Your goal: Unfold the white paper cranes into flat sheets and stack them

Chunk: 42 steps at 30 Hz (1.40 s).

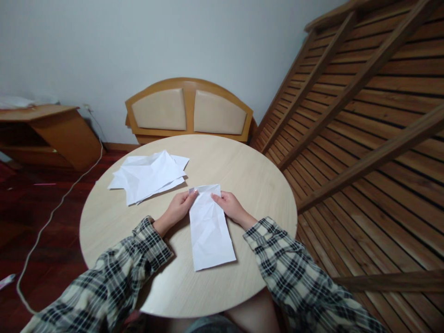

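Note:
A creased white sheet of paper [210, 229], folded into a long strip, lies on the round pale wooden table [249, 180] in front of me. My left hand [178, 208] pinches its far left corner, thumb and fingers closed on the edge. My right hand [229, 206] grips the far right edge of the same sheet, fingers pressed on the paper. Both arms wear checked sleeves.
A loose pile of crumpled white sheets [149, 175] lies on the table's far left. A wooden chair [189, 111] stands behind the table. A slatted wooden frame [364, 115] leans at the right. A low cabinet [45, 134] and a cable [52, 212] are at the left.

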### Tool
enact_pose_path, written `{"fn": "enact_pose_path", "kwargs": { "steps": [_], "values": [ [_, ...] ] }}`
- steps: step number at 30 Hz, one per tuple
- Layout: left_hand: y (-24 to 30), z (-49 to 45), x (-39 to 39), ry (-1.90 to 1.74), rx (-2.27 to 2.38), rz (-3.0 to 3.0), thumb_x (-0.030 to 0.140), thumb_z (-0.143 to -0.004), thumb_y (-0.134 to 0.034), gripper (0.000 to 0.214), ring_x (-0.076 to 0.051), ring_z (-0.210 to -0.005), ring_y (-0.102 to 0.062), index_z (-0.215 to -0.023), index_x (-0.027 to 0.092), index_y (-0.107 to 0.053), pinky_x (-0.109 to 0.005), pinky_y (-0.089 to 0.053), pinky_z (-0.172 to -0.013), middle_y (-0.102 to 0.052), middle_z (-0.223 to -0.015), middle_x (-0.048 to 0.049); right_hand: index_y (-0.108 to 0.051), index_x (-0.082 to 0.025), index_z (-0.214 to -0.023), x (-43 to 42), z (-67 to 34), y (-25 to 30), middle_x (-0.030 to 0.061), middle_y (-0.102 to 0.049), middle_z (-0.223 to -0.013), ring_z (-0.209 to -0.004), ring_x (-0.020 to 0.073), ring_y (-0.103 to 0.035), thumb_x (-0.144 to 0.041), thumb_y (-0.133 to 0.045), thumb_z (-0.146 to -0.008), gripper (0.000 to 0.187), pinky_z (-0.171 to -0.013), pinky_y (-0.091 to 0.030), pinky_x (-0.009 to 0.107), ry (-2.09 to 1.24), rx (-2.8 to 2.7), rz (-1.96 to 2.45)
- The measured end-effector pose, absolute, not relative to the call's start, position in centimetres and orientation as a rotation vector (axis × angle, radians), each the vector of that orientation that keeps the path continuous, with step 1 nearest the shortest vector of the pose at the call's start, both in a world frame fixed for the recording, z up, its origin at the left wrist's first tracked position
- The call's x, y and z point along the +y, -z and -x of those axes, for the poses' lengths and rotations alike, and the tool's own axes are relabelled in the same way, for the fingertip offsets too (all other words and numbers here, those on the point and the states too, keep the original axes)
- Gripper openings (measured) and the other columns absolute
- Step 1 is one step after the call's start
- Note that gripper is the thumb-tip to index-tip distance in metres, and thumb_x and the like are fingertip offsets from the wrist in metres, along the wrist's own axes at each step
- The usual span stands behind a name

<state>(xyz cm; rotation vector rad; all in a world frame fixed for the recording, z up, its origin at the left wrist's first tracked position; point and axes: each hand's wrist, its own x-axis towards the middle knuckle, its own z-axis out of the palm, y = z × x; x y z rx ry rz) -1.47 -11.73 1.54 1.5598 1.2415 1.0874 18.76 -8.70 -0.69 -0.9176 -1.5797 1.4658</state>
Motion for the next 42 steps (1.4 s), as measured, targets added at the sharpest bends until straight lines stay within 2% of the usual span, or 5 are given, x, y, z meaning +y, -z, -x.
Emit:
{"fn": "enact_pose_path", "kwargs": {
  "steps": [10,24,31,36,42],
  "values": [
    [-1.4,1.8,-11.8,-1.021,1.186,-1.616,0.059,-0.082,-0.060,0.047,-0.011,-0.052,-0.040,-0.063,0.016,-0.054,-0.023,-0.032,-0.046,-0.049,-0.057,0.0007,-0.062,-0.019,-0.074,-8.4,-18.8,-0.1,-0.0003,-0.058,-0.070,-0.065,0.0140,-0.051,-0.062,-0.068,-0.076,0.043,-0.059,-0.040,0.027,-1.300,-1.515,0.924],
    [-2.1,1.6,-11.8,-1.230,1.332,-1.574,0.062,-0.086,-0.049,0.049,-0.015,-0.059,-0.043,-0.063,0.019,-0.052,-0.028,-0.039,-0.056,-0.049,-0.061,0.0001,-0.053,-0.021,-0.066,-8.6,-18.8,0.0,-0.0020,-0.048,-0.065,-0.064,0.0146,-0.045,-0.059,-0.056,-0.087,0.043,-0.062,-0.036,0.028,-1.215,-1.607,0.915],
    [-1.6,2.2,-11.2,-1.268,1.180,-1.383,0.055,-0.093,-0.045,0.047,-0.016,-0.066,-0.052,-0.112,0.018,-0.065,-0.027,-0.043,-0.060,-0.061,-0.080,-0.0030,-0.050,-0.022,-0.069,-7.7,-19.4,0.3,-0.0025,-0.046,-0.066,-0.063,0.0150,-0.043,-0.053,-0.052,-0.089,0.037,-0.062,-0.036,0.028,-1.009,-1.425,0.997],
    [-1.0,2.4,-10.8,-1.232,1.123,-1.400,0.060,-0.087,-0.054,0.047,-0.023,-0.092,-0.062,-0.098,0.018,-0.071,-0.032,-0.049,-0.079,-0.071,-0.099,-0.0102,-0.049,-0.022,-0.070,-7.4,-20.0,0.1,-0.0030,-0.045,-0.066,-0.064,0.0153,-0.044,-0.049,-0.050,-0.090,0.034,-0.061,-0.035,0.028,-0.882,-1.292,1.058],
    [-1.8,2.1,-11.2,-1.226,0.926,-0.984,0.074,-0.082,-0.051,0.063,-0.020,-0.069,-0.065,-0.101,0.018,-0.071,-0.030,-0.048,-0.062,-0.072,-0.079,-0.0069,-0.051,-0.023,-0.078,-6.9,-20.7,0.4,-0.0008,-0.052,-0.076,-0.070,0.0164,-0.048,-0.051,-0.049,-0.090,0.031,-0.067,-0.039,0.029,-0.874,-1.159,1.073]
  ]
}}
